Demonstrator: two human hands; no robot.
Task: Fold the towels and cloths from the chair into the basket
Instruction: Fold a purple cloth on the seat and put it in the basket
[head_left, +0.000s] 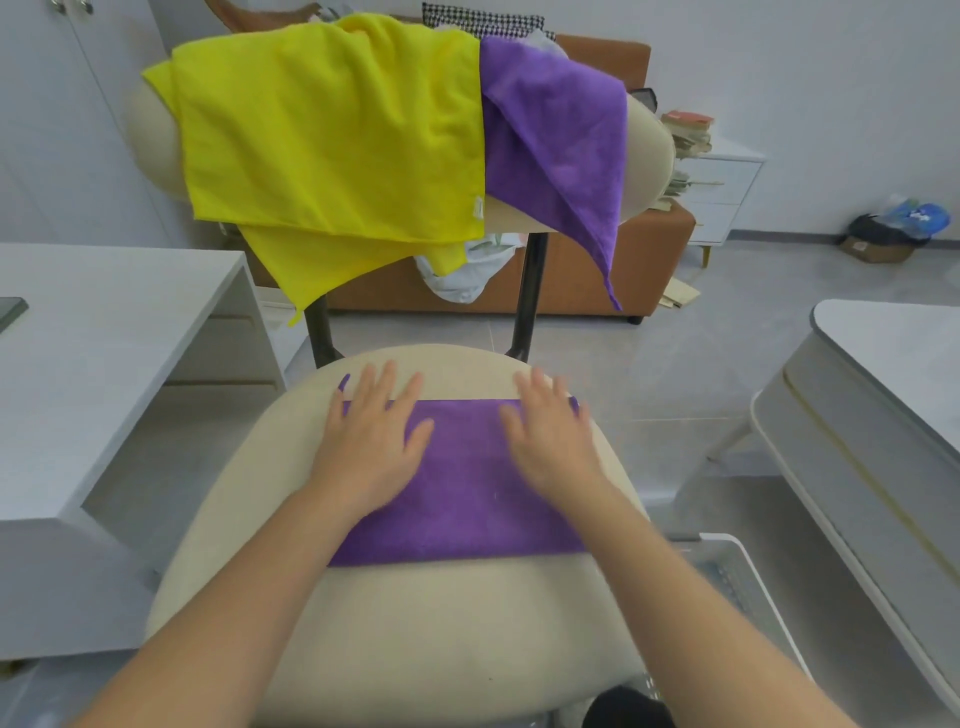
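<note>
A cream padded chair (441, 623) fills the middle of the view, its seat towards the person and its backrest at the far side. A white worktop (104, 338) stands to the left of it and a second white worktop (893, 353) to the right. A brown sofa (571, 275) sits behind the chair.

A yellow towel (332, 130) hangs over the left and middle of the backrest, one corner dropping below it. Just beside it, touching along its right edge, a draped purple cloth (561, 135) covers the right part of the backrest, with a pointed corner hanging down past the chair's right post.

A folded purple cloth (462, 483) lies flat on the seat as a wide rectangle.

A white basket (719, 564) stands on the floor just beside the chair's right side, mostly hidden by the right forearm.

The left hand (371, 436) rests palm down on the left part of the folded purple cloth, fingers straight and spread, their tips reaching past its far edge onto the seat. The right hand (553, 441) lies flat on the right part in the same way, fingers released and grasping nothing.
</note>
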